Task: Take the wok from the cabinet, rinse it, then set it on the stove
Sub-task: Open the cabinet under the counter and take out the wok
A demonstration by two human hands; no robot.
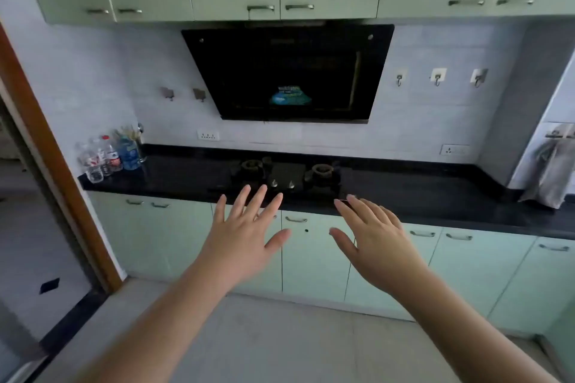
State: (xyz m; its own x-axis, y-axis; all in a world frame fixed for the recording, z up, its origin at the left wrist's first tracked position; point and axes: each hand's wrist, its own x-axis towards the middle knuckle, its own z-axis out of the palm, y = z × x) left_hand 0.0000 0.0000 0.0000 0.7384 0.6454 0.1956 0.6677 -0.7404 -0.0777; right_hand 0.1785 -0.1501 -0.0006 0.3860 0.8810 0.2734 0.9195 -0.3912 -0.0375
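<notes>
Both arms were stretched forward with nothing in them. The left hand (241, 235) had its fingers straight and spread, palm down; the right hand (378, 241) was likewise released, fingers straight and close together. Both hung in front of the lower cabinets (314, 258), whose doors were closed. The wok could not be seen anywhere. The stove (287, 176) sat at the middle of the black counter (435, 196), near its front edge, with both burners bare. Several plastic bottles (107, 158) stood at the counter's left end. A black hood (289, 71) hung on the wall above the stove.
</notes>
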